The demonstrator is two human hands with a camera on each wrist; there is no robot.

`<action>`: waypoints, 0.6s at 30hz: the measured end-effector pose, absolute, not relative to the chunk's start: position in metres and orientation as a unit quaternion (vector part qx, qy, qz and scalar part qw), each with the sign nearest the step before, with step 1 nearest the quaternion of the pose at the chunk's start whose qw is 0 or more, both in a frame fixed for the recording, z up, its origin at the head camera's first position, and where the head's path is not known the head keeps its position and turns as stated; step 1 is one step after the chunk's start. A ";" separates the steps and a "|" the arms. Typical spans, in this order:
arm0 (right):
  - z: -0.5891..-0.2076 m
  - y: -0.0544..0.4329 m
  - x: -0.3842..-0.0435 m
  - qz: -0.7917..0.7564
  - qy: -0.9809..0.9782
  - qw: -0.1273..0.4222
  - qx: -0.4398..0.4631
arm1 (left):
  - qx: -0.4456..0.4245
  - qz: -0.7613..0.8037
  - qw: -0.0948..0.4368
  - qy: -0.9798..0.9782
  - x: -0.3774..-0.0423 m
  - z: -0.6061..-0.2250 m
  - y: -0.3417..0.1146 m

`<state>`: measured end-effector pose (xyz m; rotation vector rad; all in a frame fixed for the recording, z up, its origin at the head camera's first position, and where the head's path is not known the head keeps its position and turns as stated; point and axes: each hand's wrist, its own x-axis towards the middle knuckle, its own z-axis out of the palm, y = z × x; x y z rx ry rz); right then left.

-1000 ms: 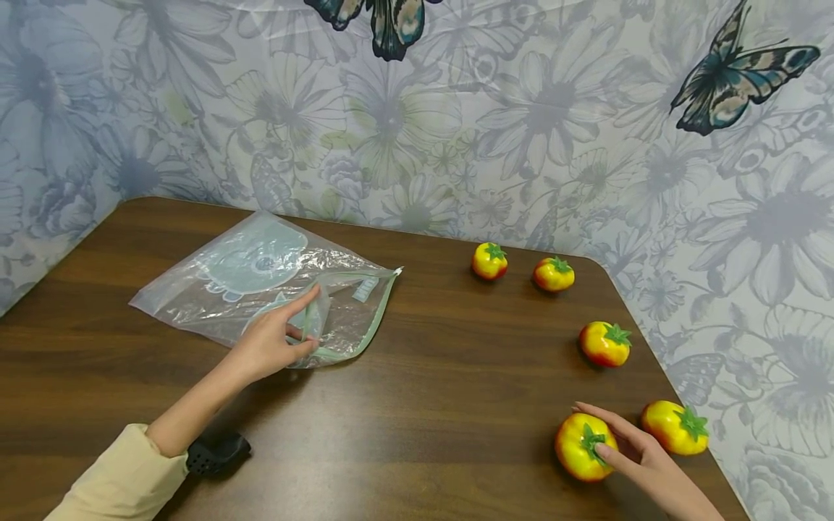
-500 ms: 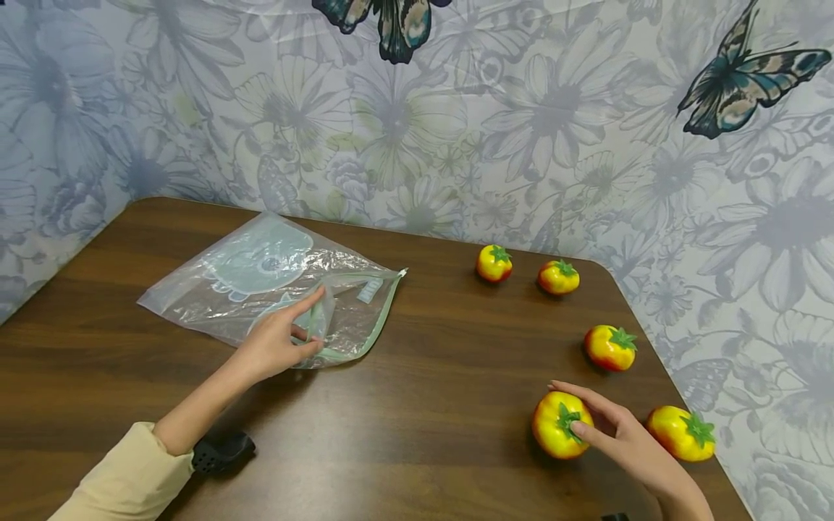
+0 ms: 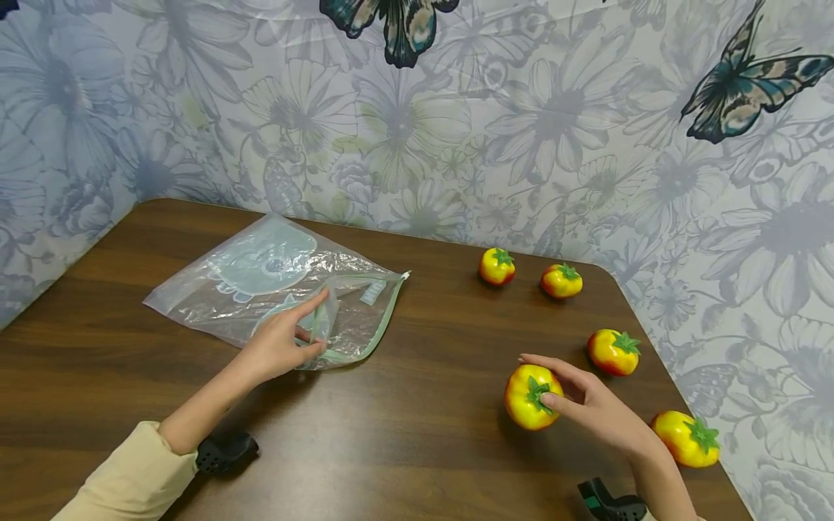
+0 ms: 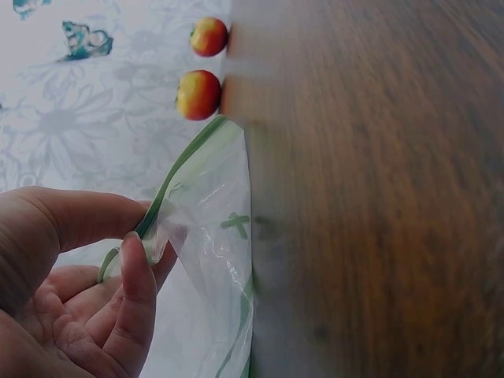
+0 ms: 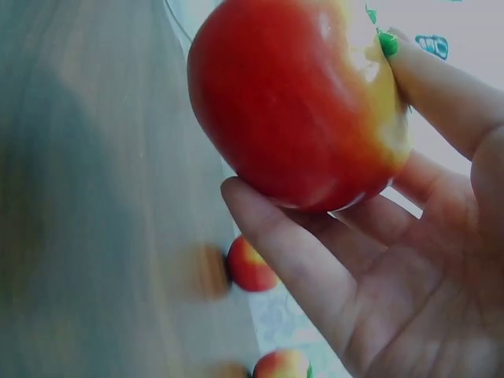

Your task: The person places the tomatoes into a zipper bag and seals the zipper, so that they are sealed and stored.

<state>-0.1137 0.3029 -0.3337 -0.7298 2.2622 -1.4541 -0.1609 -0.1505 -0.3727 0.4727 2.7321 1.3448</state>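
Yellow-and-red fruit (image 3: pixel 523 401), its green leafy cap (image 3: pixel 537 394) facing up, was gripped by the right hand (image 3: pixel 593 405) over the brown table (image 3: pixel 404 427) in the head view. The left wrist view showed the left hand (image 4: pixel 79 295) pinching the green rim (image 4: pixel 170 170) of the clear bag (image 4: pixel 206 248), probably to hold it up. In the right wrist view, fingers (image 5: pixel 293 253) propped the fruit, likely against slipping, and no clear long axis showed.
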 end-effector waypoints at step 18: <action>-0.321 0.247 -0.158 -0.490 0.799 0.167 -0.306 | 0.153 0.438 0.028 0.885 -0.161 -0.373 -0.151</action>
